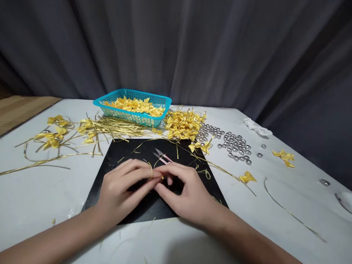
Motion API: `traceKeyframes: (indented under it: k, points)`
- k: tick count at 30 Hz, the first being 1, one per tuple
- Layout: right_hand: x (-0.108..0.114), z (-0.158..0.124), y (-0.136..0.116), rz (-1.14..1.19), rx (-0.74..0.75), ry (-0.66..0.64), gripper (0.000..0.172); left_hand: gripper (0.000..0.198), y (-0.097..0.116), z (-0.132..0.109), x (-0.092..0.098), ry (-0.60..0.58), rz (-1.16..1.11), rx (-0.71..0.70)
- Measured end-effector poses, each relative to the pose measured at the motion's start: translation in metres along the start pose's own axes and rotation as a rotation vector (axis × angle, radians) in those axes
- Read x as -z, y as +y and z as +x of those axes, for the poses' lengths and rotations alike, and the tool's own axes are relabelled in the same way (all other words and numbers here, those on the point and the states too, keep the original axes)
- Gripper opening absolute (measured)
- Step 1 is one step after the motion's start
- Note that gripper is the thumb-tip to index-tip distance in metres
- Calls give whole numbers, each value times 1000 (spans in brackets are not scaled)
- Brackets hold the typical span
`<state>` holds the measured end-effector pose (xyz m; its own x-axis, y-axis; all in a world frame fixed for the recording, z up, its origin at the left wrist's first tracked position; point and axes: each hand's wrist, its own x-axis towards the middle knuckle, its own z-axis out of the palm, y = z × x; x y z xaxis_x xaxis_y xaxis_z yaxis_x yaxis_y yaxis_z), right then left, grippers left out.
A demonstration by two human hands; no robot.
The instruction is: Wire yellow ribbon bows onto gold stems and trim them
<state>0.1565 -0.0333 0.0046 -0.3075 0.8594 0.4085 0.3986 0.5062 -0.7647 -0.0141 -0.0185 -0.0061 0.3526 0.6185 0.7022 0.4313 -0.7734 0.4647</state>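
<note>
Now, left hand: my left hand [118, 190] is lying on its side over the black mat [121, 149], thumb and fingers pressing together on a thin gold wire [151, 170].
Right hand: my right hand [188, 191] is coming in from the other side, fingertips closing on the same wire where the two hands are touching.
Wire, where it sits: it's curling up in a small loop just above my left fingers, near the middle of the mat, pinched at both ends.
Wire, how it looks: fine, shiny, stiff enough to be holding its curve; its ends are hiding under my fingers.
Snips: the pink-handled snips [162, 156] are lying on the mat just beyond my fingertips, nobody touching them.
Done so far, I'd judge: yellow bows [134, 105] are filling the teal basket [135, 118], and a heap of tied bows [183, 124] is sitting beside it.
Left to do, I'd judge: a bundle of cut wires [118, 128] is waiting left of the mat, silver beads [235, 145] are lying scattered to the right, and loose bows [52, 138] are lying out on the white table [36, 198].
Progress: I'm reckoning somewhere in the middle, with one piece in my fingers and plenty of stock lying around.
</note>
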Motion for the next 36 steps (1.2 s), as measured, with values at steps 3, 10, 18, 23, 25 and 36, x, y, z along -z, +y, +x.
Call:
traceKeyframes:
  k: [3, 10, 18, 23, 25, 36]
  points:
    - [2, 4, 1, 230, -161, -29, 14, 9, 0, 4, 1, -8, -120, 94]
    - [3, 10, 2, 488, -490, 31, 20, 12, 3, 3, 2, -31, -10, -16]
    - [0, 6, 5, 263, -402, 133, 19, 6, 2, 1, -1, -35, 121, -4]
    - [3, 7, 13, 203, -358, 59, 20, 9, 2, 3, -3, -223, 180, 103]
    - [3, 8, 13, 214, -365, 42, 20, 11, 1, 2, -4, -267, 165, 91]
    - [7, 14, 9, 338, -535, 24, 27, 8, -3, -1, -7, -260, 29, 44]
